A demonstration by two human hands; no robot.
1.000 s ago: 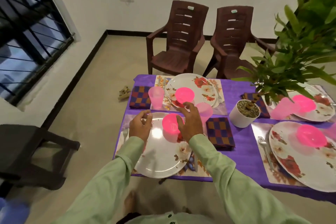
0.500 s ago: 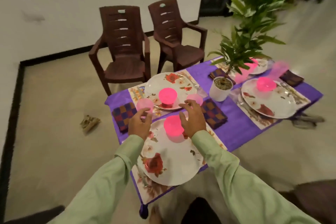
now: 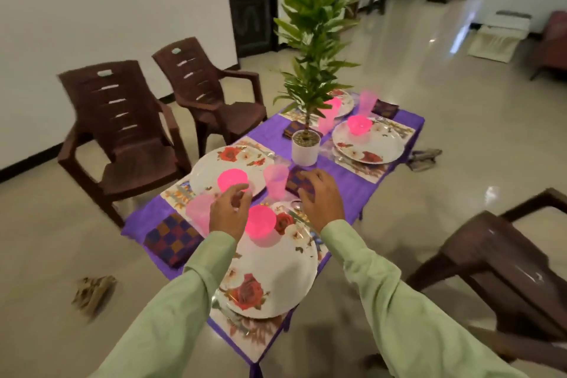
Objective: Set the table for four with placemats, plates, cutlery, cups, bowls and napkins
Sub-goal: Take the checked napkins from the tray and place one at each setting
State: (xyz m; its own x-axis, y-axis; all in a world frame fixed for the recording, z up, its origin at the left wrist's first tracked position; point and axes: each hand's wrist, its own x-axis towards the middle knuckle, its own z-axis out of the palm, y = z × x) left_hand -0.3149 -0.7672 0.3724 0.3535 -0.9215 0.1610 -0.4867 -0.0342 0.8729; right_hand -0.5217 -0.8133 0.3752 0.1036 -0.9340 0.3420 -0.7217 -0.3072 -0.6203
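Note:
A low table under a purple cloth carries four settings with floral placemats and white floral plates. On the nearest plate sits a pink bowl. My left hand hovers just left of that bowl with loosely curled fingers and holds nothing. My right hand rests over a checked napkin, beside a pink cup. Another checked napkin and a pink cup lie at the left. The far plates also hold pink bowls.
A potted plant in a white pot stands mid-table. Two brown plastic chairs stand left of the table, another chair at the right. Sandals lie on the floor beyond the table, and a crumpled thing on the left.
The view has swung right around the table. My right hand left the near bowl and moved right onto the checked napkin. My left hand stays beside the bowl.

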